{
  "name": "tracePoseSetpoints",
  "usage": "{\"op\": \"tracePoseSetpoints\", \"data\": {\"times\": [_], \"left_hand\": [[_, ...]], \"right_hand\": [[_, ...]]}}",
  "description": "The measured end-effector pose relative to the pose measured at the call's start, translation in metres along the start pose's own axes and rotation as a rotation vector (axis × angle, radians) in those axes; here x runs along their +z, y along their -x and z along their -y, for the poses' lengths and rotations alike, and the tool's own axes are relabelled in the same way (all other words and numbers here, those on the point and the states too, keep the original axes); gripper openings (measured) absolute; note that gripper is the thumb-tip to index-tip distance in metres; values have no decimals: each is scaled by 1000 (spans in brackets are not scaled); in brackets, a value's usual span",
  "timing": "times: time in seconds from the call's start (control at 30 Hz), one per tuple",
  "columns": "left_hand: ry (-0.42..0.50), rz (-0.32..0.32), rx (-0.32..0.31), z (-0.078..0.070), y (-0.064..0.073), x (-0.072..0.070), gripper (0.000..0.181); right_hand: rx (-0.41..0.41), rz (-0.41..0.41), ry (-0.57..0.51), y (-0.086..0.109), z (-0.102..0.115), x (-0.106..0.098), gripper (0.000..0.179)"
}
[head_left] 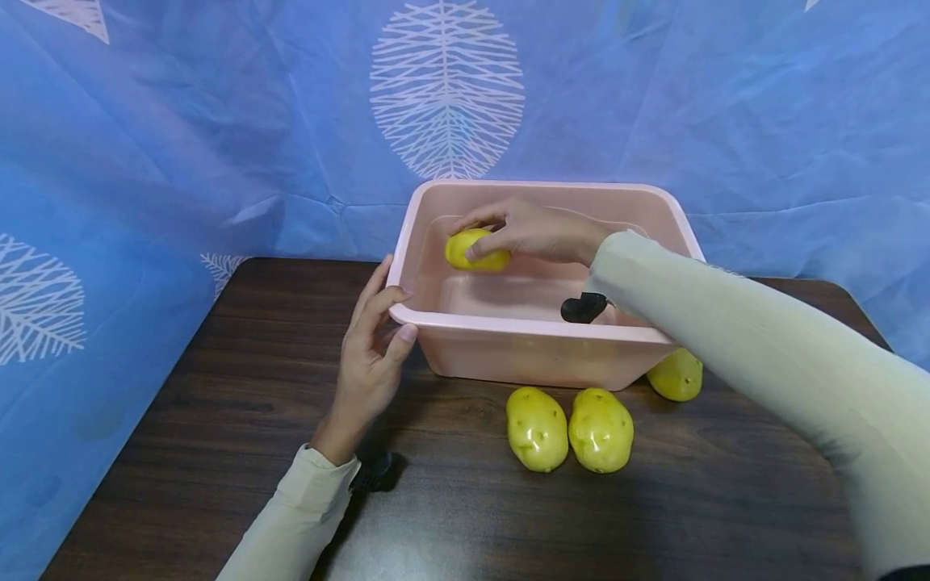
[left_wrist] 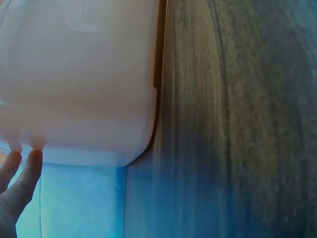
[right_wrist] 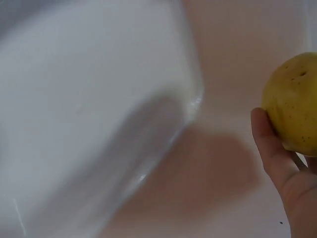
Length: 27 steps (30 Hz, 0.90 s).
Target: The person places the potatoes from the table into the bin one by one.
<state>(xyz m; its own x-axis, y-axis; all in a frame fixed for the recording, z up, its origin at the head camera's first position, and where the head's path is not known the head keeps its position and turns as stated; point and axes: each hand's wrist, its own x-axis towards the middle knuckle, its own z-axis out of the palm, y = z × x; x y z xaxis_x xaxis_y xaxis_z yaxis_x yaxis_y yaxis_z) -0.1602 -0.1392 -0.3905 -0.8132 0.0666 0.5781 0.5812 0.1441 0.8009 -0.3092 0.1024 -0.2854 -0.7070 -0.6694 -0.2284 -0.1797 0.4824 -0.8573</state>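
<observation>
A pale pink plastic tub (head_left: 523, 351) stands on the table. Inside it, toward the left, my right hand (head_left: 541, 230) grips a yellow potato (head_left: 458, 252) between thumb and fingers, close over the tub's floor. In the right wrist view the thumb lies along the potato (right_wrist: 292, 106), whose skin has small dark eyes. At the tub's front left corner my left hand (head_left: 366, 355) holds the rim, the thumb at the front wall and a finger bent over the edge. The left wrist view has two fingertips at the tub's wall (left_wrist: 84, 114).
Two potatoes, a left one (head_left: 537, 429) and a right one (head_left: 601, 430), lie side by side before the tub. Another potato (head_left: 677, 375) sits by its front right corner, partly covered by the right sleeve. Behind the dark wooden table (head_left: 450, 508) hangs a blue cloth (head_left: 291, 105).
</observation>
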Motion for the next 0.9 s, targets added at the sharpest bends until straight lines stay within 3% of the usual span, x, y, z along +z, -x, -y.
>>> {"op": "tracePoseSetpoints", "data": {"times": [0.33, 0.6, 0.9], "left_hand": [[7, -8, 19, 1, 1, 2, 40], [5, -5, 7, 1, 1, 2, 38], [-1, -7, 5, 1, 1, 2, 39]], "right_hand": [[58, 20, 151, -3, -2, 5, 56], [73, 46, 124, -5, -5, 7, 55], [95, -5, 69, -6, -7, 7, 51]]}}
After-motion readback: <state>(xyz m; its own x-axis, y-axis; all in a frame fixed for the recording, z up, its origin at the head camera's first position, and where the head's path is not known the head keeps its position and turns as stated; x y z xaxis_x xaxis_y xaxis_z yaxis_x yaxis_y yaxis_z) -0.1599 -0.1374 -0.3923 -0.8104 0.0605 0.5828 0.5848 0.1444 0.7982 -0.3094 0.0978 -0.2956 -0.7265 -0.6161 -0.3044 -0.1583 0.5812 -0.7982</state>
